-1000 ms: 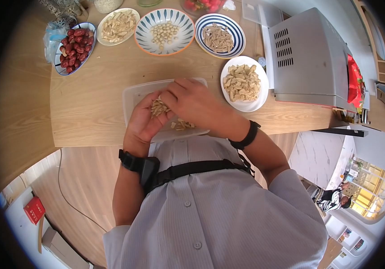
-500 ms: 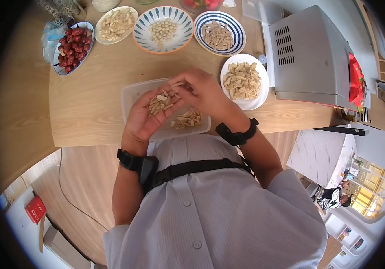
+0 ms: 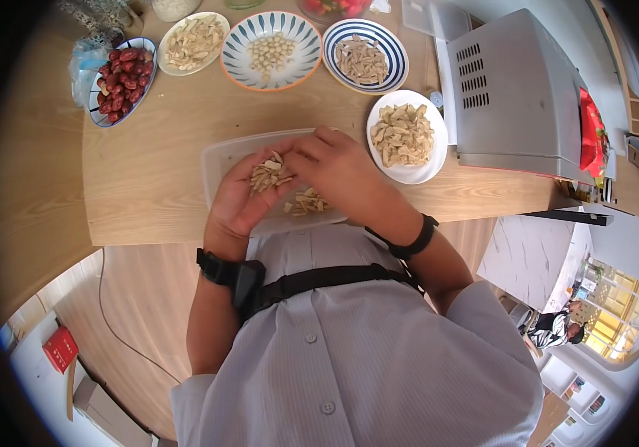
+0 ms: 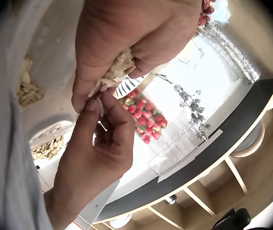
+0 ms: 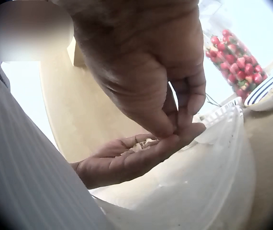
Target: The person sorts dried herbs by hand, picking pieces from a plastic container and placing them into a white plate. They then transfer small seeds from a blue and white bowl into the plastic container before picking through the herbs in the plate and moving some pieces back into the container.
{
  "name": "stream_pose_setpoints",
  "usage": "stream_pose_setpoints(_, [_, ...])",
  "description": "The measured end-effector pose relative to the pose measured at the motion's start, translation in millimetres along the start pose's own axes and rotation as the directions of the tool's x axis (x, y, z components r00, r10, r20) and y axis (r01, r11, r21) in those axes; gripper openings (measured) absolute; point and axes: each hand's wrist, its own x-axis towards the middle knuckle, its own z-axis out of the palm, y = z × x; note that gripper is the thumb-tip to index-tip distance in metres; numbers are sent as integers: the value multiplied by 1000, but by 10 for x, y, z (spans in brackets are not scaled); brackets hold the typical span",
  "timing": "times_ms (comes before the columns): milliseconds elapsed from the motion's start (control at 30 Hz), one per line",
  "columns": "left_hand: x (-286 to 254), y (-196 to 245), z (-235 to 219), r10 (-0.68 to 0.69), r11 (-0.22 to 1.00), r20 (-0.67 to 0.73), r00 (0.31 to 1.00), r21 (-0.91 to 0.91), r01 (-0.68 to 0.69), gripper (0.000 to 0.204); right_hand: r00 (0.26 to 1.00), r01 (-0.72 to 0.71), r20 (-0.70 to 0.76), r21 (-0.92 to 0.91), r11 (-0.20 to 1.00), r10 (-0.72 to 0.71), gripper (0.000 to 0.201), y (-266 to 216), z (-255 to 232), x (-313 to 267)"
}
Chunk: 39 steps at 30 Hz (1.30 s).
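My left hand [image 3: 237,197] is palm up over a translucent plastic container [image 3: 215,156], carrying a small heap of pale dried slices [image 3: 269,174]. In the right wrist view its fingers lie nearly flat under the slices. My right hand [image 3: 349,175] reaches over the left fingertips, thumb and fingers pinching a pale slice [image 4: 100,106] at the edge of the heap. More loose slices [image 3: 306,202] lie in the container below. To the right is a white plate [image 3: 374,165] piled with larger pale dried pieces [image 3: 401,134].
Along the back stand a dish of red dates [image 3: 122,83], a plate of pale slices [image 3: 193,43], a bowl of round pale seeds [image 3: 272,52] and a striped plate of short sticks [image 3: 362,61]. Strawberries [image 5: 237,67] sit behind. A silver appliance [image 3: 509,104] is at the right.
My right hand lifted off the heap, turned to show its fingers, then came back down over the left fingertips. The left hand stays nearly in place, its slices now partly covered.
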Motion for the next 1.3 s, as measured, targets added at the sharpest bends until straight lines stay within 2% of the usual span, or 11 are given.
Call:
stream_pose_setpoints(300, [-6,7,68,15,1000,16,1000,-11,-15,49,993,121,27,-107,987,-118,27,9,-112,33])
stream_pose_setpoints(500, [25,17,-108,6,1000,-29,1000,-12,-6,51,999,39,26,98,994,-42,29,185,25,34])
stream_pose_setpoints(600, [0,58,159,15,999,41,999,-29,-14,55,988,-24,-145,141,990,45,28,691,-112,38])
stream_pose_setpoints(667, [2,59,170,25,999,54,998,-27,-24,56,883,-347,-173,385,855,436,25,1122,-157,100])
stream_pose_setpoints(833, [-6,25,193,33,999,85,996,-20,-32,58,864,-444,-181,167,880,470,14,1956,-65,95])
stream_pose_setpoints(900, [-24,37,149,45,998,106,993,-50,-40,61,908,-385,-166,33,922,385,23,2068,-15,52])
stream_pose_setpoints(1000, [5,52,185,74,997,114,991,-4,-74,62,939,-240,-262,-32,970,224,35,1935,13,72])
stream_pose_setpoints(1100, [15,36,169,80,996,118,990,-39,-76,57,948,-239,-154,230,943,277,27,1136,-52,173])
stream_pose_setpoints(1167, [33,42,123,61,995,48,997,-80,-57,52,986,-25,-154,231,973,62,31,689,34,148])
stream_pose_setpoints(1200, [30,44,82,51,994,13,999,-100,-49,50,993,-16,-114,234,972,43,32,501,42,158])
stream_pose_setpoints(1300, [45,9,-199,109,969,277,955,-244,-40,41,1000,7,-31,216,976,0,35,198,50,225])
